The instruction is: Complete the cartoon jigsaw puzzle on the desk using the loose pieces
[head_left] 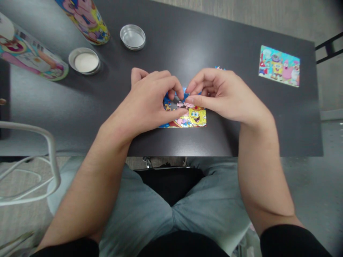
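Partly joined picture puzzle [197,119] sits near the tabletop's [289,121] front edge, long axis left-right, gap toward its left-centre. Right hand [226,91] is in from the right; its grip looks pinched on a small blue piece [185,96] by the gap's far right side. Left hand [148,98] arches over the left end, grip spread, thumb on or just over the picture. Picture card [279,66] well right; metal lids [133,37] far left.
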Demonstrator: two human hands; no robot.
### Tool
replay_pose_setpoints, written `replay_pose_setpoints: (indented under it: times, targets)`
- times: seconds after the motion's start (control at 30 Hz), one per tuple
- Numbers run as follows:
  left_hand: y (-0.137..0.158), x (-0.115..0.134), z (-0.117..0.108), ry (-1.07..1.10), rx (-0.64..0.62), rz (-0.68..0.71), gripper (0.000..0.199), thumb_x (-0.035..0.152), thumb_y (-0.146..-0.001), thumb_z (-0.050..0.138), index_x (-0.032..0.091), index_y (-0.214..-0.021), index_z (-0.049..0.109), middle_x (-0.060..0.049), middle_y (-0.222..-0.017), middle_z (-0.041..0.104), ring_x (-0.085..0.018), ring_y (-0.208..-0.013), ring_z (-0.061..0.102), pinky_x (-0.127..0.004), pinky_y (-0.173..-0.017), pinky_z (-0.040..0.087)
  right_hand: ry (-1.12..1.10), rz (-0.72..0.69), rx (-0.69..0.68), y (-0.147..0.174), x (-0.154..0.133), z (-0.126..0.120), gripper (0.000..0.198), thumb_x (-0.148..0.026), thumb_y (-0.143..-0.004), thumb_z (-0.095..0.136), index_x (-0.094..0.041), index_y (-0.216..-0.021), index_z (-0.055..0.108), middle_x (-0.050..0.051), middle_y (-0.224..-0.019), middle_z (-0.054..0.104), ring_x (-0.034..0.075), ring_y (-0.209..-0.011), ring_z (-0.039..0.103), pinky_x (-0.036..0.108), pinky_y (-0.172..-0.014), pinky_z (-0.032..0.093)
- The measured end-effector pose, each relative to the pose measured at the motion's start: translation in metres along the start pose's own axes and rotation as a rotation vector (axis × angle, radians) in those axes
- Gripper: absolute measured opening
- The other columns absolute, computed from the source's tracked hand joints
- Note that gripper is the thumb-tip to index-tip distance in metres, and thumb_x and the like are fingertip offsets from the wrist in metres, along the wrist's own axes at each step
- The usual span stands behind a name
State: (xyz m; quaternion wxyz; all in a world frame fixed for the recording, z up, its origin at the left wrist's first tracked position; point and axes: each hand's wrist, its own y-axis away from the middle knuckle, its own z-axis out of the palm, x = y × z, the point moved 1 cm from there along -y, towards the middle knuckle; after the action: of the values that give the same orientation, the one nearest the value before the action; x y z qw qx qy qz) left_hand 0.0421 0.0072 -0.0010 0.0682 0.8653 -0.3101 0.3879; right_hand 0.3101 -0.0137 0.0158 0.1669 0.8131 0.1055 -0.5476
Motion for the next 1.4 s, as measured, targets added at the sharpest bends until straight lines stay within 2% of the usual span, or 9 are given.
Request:
replay_pose_setpoints:
  times: [0.13, 0.23, 0.43, 0.6, 0.77, 0.9, 1.03, 1.2, 1.4]
  targets:
    - [0.001, 0.000, -0.004, -0.003, -0.004, 0.007, 0.024, 0.058, -0.098, 0.099, 0.037, -0.104, 0.088, -0.006, -0.108, 0.083, -0.041, -0.122, 0.080, -0.066, -0.110, 0.059, 0.011, -0.003, 0.002, 0.000, 0.001, 0.000, 0.036, -0.050, -0.095, 0.117, -0.033, -0.110, 0.089, 0.005, -0.102, 0.092, 0.032, -0.097, 0.083, 0.047, -0.084, 0.073]
    - [0.001, -0.001, -0.008, -0.018, 0.001, 0.022, 0.018, 0.055, -0.098, 0.096, 0.039, -0.103, 0.089, -0.006, -0.104, 0.084, -0.041, -0.120, 0.082, -0.065, -0.104, 0.062, 0.042, 0.002, -0.030, 0.000, 0.001, -0.003, 0.030, -0.051, -0.100, 0.113, -0.033, -0.109, 0.091, 0.005, -0.104, 0.092, 0.033, -0.100, 0.083, 0.048, -0.085, 0.072]
    - [0.000, -0.001, -0.015, -0.072, 0.044, 0.011, 0.013, 0.050, -0.101, 0.087, 0.038, -0.105, 0.091, -0.006, -0.101, 0.083, -0.041, -0.113, 0.082, -0.073, -0.108, 0.061, 0.117, -0.011, -0.061, 0.000, 0.000, -0.003, 0.017, -0.046, -0.106, 0.107, -0.032, -0.107, 0.096, 0.005, -0.098, 0.090, 0.032, -0.096, 0.081, 0.047, -0.082, 0.067]
    - [0.001, -0.001, -0.013, -0.041, 0.014, 0.015, 0.017, 0.056, -0.101, 0.093, 0.039, -0.105, 0.089, -0.006, -0.103, 0.084, -0.042, -0.120, 0.082, -0.069, -0.106, 0.062, 0.077, -0.049, -0.058, -0.001, 0.003, -0.003, 0.014, -0.046, -0.112, 0.102, -0.034, -0.117, 0.097, 0.004, -0.108, 0.092, 0.030, -0.100, 0.080, 0.046, -0.085, 0.064]
    - [0.001, -0.001, -0.010, -0.015, 0.013, 0.002, 0.034, 0.062, -0.096, 0.107, 0.035, -0.107, 0.088, -0.005, -0.106, 0.085, -0.042, -0.125, 0.080, -0.070, -0.118, 0.058, 0.021, -0.034, -0.052, 0.000, 0.001, -0.003, 0.023, -0.054, -0.113, 0.102, -0.037, -0.126, 0.093, 0.002, -0.114, 0.089, 0.027, -0.104, 0.078, 0.044, -0.095, 0.067]
    - [0.000, -0.001, -0.011, -0.046, 0.049, 0.017, 0.025, 0.061, -0.101, 0.100, 0.039, -0.107, 0.089, -0.005, -0.104, 0.085, -0.041, -0.121, 0.082, -0.072, -0.118, 0.059, -0.029, -0.026, -0.024, 0.000, -0.001, 0.002, 0.036, -0.059, -0.105, 0.109, -0.035, -0.123, 0.090, 0.003, -0.108, 0.084, 0.030, -0.104, 0.079, 0.045, -0.092, 0.068]
    - [0.000, -0.001, -0.014, -0.029, 0.072, 0.014, 0.023, 0.063, -0.104, 0.097, 0.040, -0.108, 0.092, -0.006, -0.101, 0.085, -0.043, -0.121, 0.084, -0.071, -0.113, 0.062, -0.027, -0.036, -0.019, 0.000, 0.001, 0.002, 0.033, -0.051, -0.103, 0.110, -0.033, -0.123, 0.090, 0.003, -0.105, 0.083, 0.029, -0.101, 0.079, 0.042, -0.087, 0.067]
    - [0.000, 0.001, -0.015, -0.022, 0.075, 0.013, 0.023, 0.062, -0.106, 0.094, 0.039, -0.107, 0.092, -0.006, -0.104, 0.086, -0.044, -0.121, 0.085, -0.074, -0.114, 0.061, -0.050, -0.065, -0.099, 0.002, 0.001, -0.001, 0.014, -0.038, -0.114, 0.100, -0.033, -0.127, 0.094, 0.002, -0.107, 0.086, 0.026, -0.099, 0.078, 0.042, -0.090, 0.065]
    - [0.000, 0.002, -0.015, -0.042, 0.098, -0.006, 0.029, 0.066, -0.109, 0.092, 0.038, -0.108, 0.089, -0.005, -0.102, 0.085, -0.041, -0.115, 0.083, -0.071, -0.118, 0.056, -0.081, -0.088, -0.100, 0.000, 0.002, 0.001, 0.011, -0.022, -0.110, 0.096, -0.032, -0.111, 0.092, 0.002, -0.100, 0.088, 0.027, -0.094, 0.080, 0.045, -0.091, 0.065]
